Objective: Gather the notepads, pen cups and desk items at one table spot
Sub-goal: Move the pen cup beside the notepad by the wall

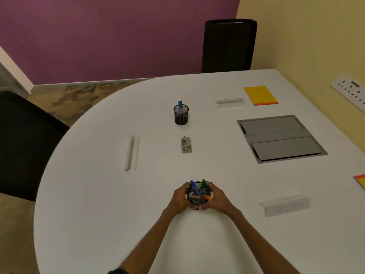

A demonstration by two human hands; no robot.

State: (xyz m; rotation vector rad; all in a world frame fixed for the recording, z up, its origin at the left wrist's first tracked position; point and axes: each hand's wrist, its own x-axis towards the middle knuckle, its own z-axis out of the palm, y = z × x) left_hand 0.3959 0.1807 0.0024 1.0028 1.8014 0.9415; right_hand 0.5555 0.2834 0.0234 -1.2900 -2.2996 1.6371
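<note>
1. Pen cup (199, 194), the near one, head view: black mesh, close to the near edge of the worktop (98, 214), dead ahead of the person. The pens inside lean loose: blue, green, and one orange-tipped lying across the rim.
2. Left grip (178, 198) and right grip (216, 198) are both clamped on that cup, fingers curled round opposite sides. The two-sided hold is probably there because the loose pens make the cup tippy. Can't tell if the base is on the worktop or just off it; the hands hide it.
3. Second pen cup (181, 115) stands upright mid-worktop, well apart, with blue and green pens in it. Grey punch (186, 145) lies between the two cups, roughly in line.
4. Yellow notepad (260, 95) lies flat at far right, near the wall. Another notepad (361, 180) is cut off by the right frame edge.
5. Left clear stand (132, 153), far clear stand (230, 102) and near clear stand (285, 204) are spread wide, none touching anything.
6. Cable hatch (280, 138) is set flush in the worktop on the right, so it's a poor drop zone.
7. Judgement: items are scattered and gathering has barely begun. The patch by the punch and second cup looks like the natural collection spot, being central with short reaches. Risk: the orange-tipped pen slides out if the cup tilts.
</note>
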